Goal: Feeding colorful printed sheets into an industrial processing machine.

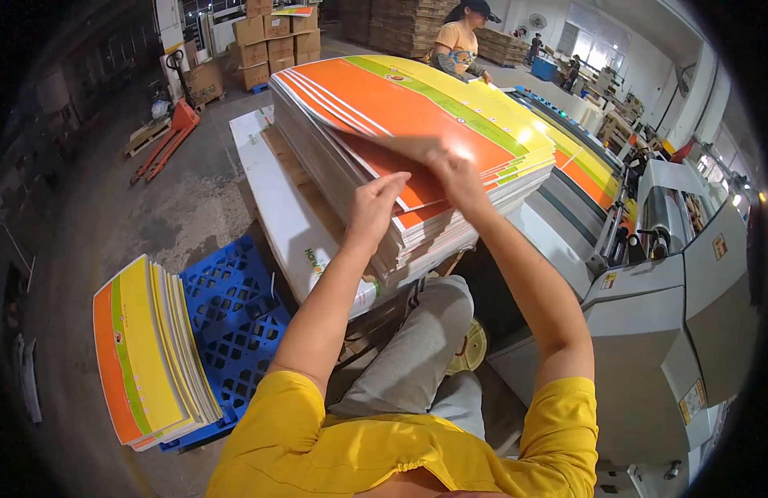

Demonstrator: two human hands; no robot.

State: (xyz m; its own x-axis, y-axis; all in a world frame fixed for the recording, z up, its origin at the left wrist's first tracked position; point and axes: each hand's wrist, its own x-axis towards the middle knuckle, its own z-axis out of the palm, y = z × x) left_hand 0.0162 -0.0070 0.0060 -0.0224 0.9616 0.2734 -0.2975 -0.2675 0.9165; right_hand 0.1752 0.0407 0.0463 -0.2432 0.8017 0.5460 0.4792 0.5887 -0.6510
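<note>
In front of me stands a tall stack of large printed sheets [450, 124], orange, green and yellow on top with pale edges. My right hand [460, 181] is closed on the near edge of a printed sheet [405, 146], which curls upward with its grey underside showing. Beneath it lies another orange sheet [417, 184]. My left hand [374, 214] is at the stack's near left corner, its fingers curled together under the raised sheet. Whether they pinch a sheet edge is hidden.
A smaller sheet stack [151, 353] rests on a blue plastic pallet [234, 303] at lower left. A grey machine [633, 332] stands close on my right. Behind the tall stack is a co-worker [460, 46]. A red pallet jack [170, 137] and cardboard boxes [278, 46] are farther left.
</note>
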